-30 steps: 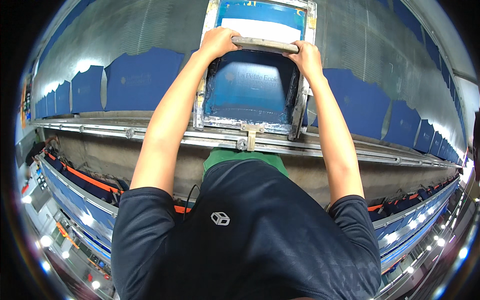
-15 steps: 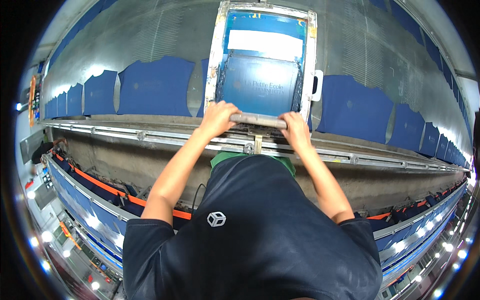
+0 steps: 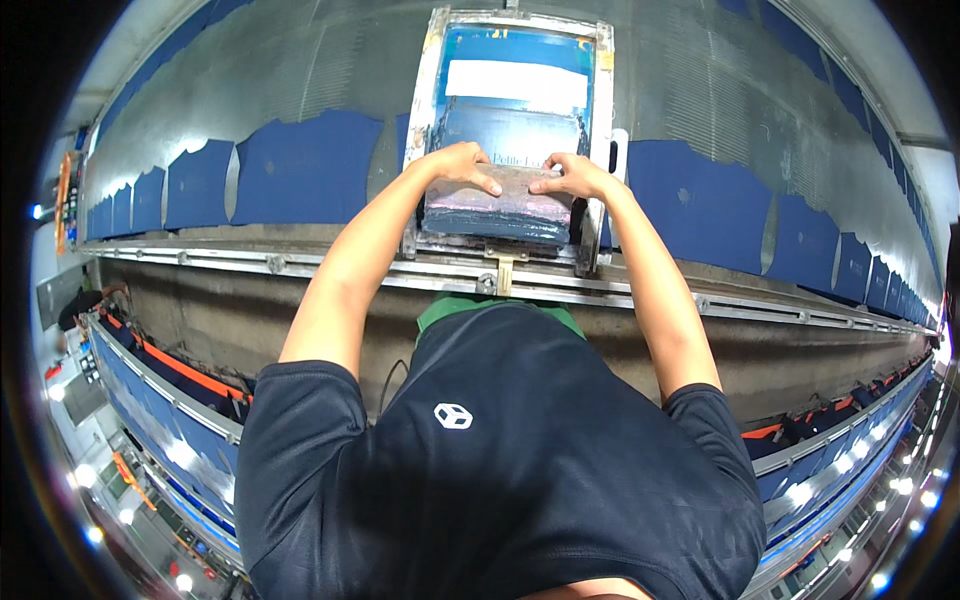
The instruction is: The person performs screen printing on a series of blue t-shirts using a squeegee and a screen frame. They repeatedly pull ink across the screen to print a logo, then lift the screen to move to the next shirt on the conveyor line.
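My left hand (image 3: 462, 168) and my right hand (image 3: 572, 178) grip a squeegee (image 3: 513, 200) across the lower half of a screen-printing frame (image 3: 603, 85). Its flat, stained face is turned up, with dark ink along its lower part. The blue mesh (image 3: 480, 125) carries pale lettering, partly hidden by the squeegee, and a white strip (image 3: 515, 78) across its upper area. The frame sits on a long grey printing table (image 3: 720, 80) beside a metal rail (image 3: 650, 300).
Navy fabric panels (image 3: 295, 175) lie in rows along the table to both sides. Behind me runs another table (image 3: 160, 405) with orange bars and blue panels. Another person (image 3: 82, 308) in dark clothing stands at the far left. A green garment (image 3: 440, 310) shows at my waist.
The squeegee and both hands first came down toward me from the white strip, then moved back up slightly from the frame's near edge. The squeegee is now tilted, showing more of its face.
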The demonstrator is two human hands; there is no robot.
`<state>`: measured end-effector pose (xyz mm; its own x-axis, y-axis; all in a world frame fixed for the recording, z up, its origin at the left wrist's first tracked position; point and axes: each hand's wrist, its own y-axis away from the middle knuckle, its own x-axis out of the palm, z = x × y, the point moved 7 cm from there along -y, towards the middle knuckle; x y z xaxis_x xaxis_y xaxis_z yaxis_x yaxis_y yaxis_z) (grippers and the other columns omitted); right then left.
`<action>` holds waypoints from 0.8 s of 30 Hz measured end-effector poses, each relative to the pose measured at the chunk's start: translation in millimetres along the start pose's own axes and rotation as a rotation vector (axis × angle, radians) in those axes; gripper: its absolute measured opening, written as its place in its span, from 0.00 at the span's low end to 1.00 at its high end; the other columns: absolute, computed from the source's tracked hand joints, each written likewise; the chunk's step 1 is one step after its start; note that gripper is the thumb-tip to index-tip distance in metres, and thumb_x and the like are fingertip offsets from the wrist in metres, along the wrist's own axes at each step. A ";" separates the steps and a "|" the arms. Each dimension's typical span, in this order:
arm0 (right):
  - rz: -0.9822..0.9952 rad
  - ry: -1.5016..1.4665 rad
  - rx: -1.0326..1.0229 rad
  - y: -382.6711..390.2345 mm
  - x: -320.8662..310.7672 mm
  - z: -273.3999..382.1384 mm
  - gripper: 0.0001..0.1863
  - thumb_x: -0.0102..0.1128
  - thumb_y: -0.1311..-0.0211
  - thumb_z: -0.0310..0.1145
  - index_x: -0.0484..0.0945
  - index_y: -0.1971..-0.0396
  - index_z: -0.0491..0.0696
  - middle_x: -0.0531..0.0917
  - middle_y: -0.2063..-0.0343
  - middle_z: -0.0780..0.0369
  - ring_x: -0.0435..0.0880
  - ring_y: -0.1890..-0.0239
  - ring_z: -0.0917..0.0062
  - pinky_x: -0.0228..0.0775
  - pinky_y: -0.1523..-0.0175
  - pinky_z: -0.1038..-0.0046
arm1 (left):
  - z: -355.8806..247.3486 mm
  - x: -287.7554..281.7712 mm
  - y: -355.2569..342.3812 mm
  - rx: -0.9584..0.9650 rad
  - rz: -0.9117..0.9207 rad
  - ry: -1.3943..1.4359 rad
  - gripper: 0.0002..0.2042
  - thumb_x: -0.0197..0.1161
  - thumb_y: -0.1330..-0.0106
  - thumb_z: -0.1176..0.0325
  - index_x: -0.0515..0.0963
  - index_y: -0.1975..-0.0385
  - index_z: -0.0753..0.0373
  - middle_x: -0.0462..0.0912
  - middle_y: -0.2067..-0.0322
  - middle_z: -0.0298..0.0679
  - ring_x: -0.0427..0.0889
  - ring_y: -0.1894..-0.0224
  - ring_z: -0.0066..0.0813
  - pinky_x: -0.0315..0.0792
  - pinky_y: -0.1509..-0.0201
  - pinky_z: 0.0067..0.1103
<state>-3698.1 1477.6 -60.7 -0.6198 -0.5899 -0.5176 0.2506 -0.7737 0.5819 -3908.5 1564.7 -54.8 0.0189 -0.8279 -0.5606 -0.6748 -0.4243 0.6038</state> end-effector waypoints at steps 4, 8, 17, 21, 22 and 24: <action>-0.533 -0.634 -0.161 33.1 -73.2 -36.1 0.24 0.71 0.32 0.41 0.80 0.41 0.47 0.88 0.56 0.57 0.86 0.53 0.76 0.77 0.46 0.73 | -24.8 -51.5 13.8 0.057 -0.387 -0.073 0.29 0.79 0.48 0.42 0.87 0.56 0.61 0.89 0.64 0.47 0.88 0.60 0.44 0.78 0.54 0.35; -1.089 -0.276 0.146 35.8 -80.1 -126.8 0.21 0.68 0.32 0.44 0.81 0.44 0.48 0.89 0.62 0.57 0.88 0.58 0.67 0.78 0.48 0.65 | -42.0 -89.8 20.2 -0.011 -0.499 -0.172 0.22 0.77 0.43 0.51 0.86 0.49 0.51 0.89 0.52 0.43 0.87 0.48 0.47 0.78 0.45 0.38; -1.044 -0.592 0.138 -3.7 -50.9 -152.1 0.12 0.60 0.25 0.33 0.84 0.47 0.50 0.80 0.75 0.69 0.72 0.78 0.88 0.64 0.74 0.79 | -37.4 -43.7 24.3 0.139 -0.455 -0.129 0.25 0.70 0.45 0.74 0.86 0.45 0.47 0.89 0.51 0.44 0.88 0.52 0.48 0.81 0.45 0.37; -1.170 -0.622 0.083 24.4 -79.8 -94.0 0.09 0.63 0.28 0.34 0.87 0.53 0.51 0.88 0.64 0.63 0.84 0.61 0.78 0.76 0.52 0.71 | -35.6 22.1 101.6 0.250 -0.570 -0.020 0.26 0.69 0.44 0.76 0.83 0.42 0.49 0.87 0.47 0.43 0.86 0.46 0.45 0.80 0.40 0.36; -1.193 -0.602 0.091 24.9 -80.8 -89.5 0.09 0.63 0.28 0.35 0.87 0.54 0.51 0.87 0.68 0.64 0.83 0.65 0.79 0.75 0.56 0.72 | -30.6 45.5 119.4 0.285 -0.587 -0.007 0.27 0.69 0.43 0.76 0.83 0.41 0.49 0.86 0.45 0.42 0.85 0.42 0.44 0.78 0.37 0.36; -1.186 -0.656 0.126 27.4 -74.7 -66.7 0.08 0.63 0.28 0.33 0.88 0.55 0.51 0.76 0.79 0.72 0.69 0.78 0.87 0.62 0.72 0.75 | -31.2 66.4 158.6 0.246 -0.565 -0.080 0.29 0.71 0.45 0.77 0.81 0.40 0.51 0.83 0.39 0.39 0.81 0.36 0.42 0.75 0.32 0.35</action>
<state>-3595.3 1485.0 -47.9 -0.6585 0.6543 -0.3719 -0.7230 -0.6872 0.0711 -3991.2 1431.0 21.5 0.3741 -0.4658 -0.8019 -0.7271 -0.6841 0.0581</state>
